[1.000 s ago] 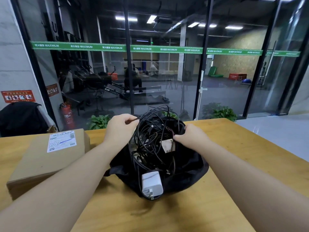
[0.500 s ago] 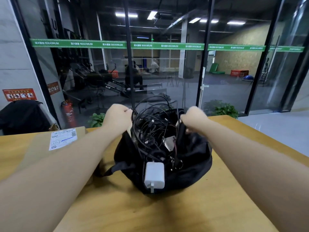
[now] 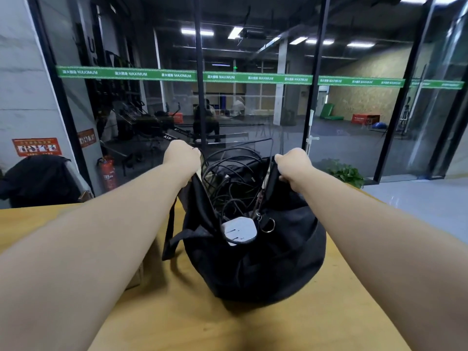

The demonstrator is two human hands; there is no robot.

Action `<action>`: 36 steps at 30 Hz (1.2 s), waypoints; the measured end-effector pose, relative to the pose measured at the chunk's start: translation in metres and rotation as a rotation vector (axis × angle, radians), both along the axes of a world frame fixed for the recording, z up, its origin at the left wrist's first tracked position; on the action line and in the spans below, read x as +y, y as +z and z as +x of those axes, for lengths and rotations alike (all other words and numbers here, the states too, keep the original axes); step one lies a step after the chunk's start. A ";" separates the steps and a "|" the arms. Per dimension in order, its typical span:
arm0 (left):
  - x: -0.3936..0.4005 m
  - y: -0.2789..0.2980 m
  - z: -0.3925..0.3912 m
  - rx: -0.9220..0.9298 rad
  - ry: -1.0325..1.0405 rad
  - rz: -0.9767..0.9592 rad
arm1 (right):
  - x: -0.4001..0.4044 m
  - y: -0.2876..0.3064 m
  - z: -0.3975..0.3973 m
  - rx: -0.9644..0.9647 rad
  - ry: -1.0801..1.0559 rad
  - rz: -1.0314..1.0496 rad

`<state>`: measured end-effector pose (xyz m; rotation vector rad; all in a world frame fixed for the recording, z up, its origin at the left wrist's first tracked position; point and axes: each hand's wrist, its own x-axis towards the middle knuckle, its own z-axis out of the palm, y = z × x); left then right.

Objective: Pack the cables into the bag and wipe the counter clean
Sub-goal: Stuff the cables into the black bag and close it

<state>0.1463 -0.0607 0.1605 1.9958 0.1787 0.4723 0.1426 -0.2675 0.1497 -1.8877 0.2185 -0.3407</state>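
- Two hands grip the mouth of a black bag (image 3: 253, 269) that stands on a wooden counter (image 3: 278, 325), one hand at each side of the opening.
- The left hand (image 3: 182, 158) is curled tight round the left edge of the bag's rim, pulling it up and outward.
- The right hand (image 3: 293, 165) is curled round the right edge of the rim, with the fabric pinched between thumb and fingers.
- The bag's mouth is stretched open between the two hands, and its body sags wide on the counter beneath them.
- A tangle of black cables (image 3: 233, 178) sits inside the bag, with several loops rising above the rim between the hands.
- A white charger (image 3: 239, 231) lies at the near edge of the opening, its flat face turned up, touching the cables.
- A metal ring (image 3: 268, 225) hangs on the bag just right of the charger.
- A black strap (image 3: 171, 231) hangs down the bag's left side to the counter.
- Part of a cardboard box (image 3: 136, 277) shows under the left forearm, beside the bag.
- Behind the counter stands a glass wall (image 3: 253, 110) with a green band across it.
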 end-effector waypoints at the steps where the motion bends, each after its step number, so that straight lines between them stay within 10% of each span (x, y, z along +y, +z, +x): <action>1: 0.000 0.008 -0.006 0.066 0.018 0.125 | -0.001 0.004 -0.001 0.034 -0.010 0.006; 3: 0.007 0.010 -0.006 -0.023 0.161 0.485 | -0.007 0.014 -0.003 0.072 -0.131 -0.152; 6: 0.018 0.007 0.000 -0.061 0.129 -0.236 | -0.013 0.004 -0.005 0.099 -0.207 -0.868; 15: 0.020 -0.031 -0.005 -0.006 -0.018 -0.026 | -0.017 -0.002 -0.007 0.038 -0.056 -0.809; 18: 0.019 -0.027 -0.014 -0.020 0.021 -0.011 | -0.019 0.004 -0.006 0.009 -0.081 -0.064; 20: 0.017 -0.030 -0.017 0.075 0.019 0.029 | -0.020 0.002 -0.011 0.052 -0.011 -0.128; 24: 0.014 -0.030 -0.030 0.145 0.022 0.305 | -0.016 -0.004 -0.022 0.123 0.021 -0.884; 29: 0.021 -0.011 -0.025 0.093 0.057 0.219 | -0.019 -0.003 -0.029 0.073 -0.150 -1.084; 36: 0.023 0.018 -0.010 0.109 0.067 -0.289 | -0.026 0.041 -0.004 -0.182 -0.162 -0.150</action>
